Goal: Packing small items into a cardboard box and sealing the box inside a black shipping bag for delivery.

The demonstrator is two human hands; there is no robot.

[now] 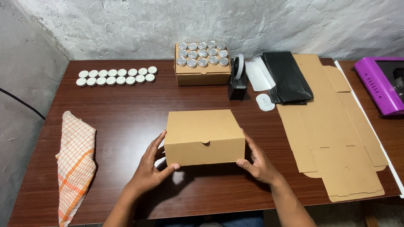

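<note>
Nearest the camera, both hands are on the closed cardboard box (204, 136), which sits on the dark wooden table (126, 113) just below centre. The left hand (152, 168) grasps the box's left front corner, thumb hooked along the bottom front edge, fingers up the left side. The right hand (257, 162) grips the right front corner the same way, thumb at the base, fingers pressed flat to the right wall. The lid is down, its tab tucked in at the front.

Out at eight o'clock from the box, a folded orange-and-white checked cloth (75, 166) lies near the table's left edge, well apart from the hands. Swing to three o'clock and there's a flat, unfolded cardboard box blank (332, 126) spread along the right side.

Further back at two o'clock, a small white oval lid (265, 102) rests beside a stack of black plastic bags (288, 77), with a white pouch (259, 75) just left of them. At one o'clock stands a black tape dispenser (238, 77). Dead on twelve, an open cardboard box (203, 73) holds rows of silver-topped tins (202, 53). At eleven o'clock, two rows of white round lids (115, 76) line up. Far right, a purple machine (378, 84) is cut off by the frame.
</note>
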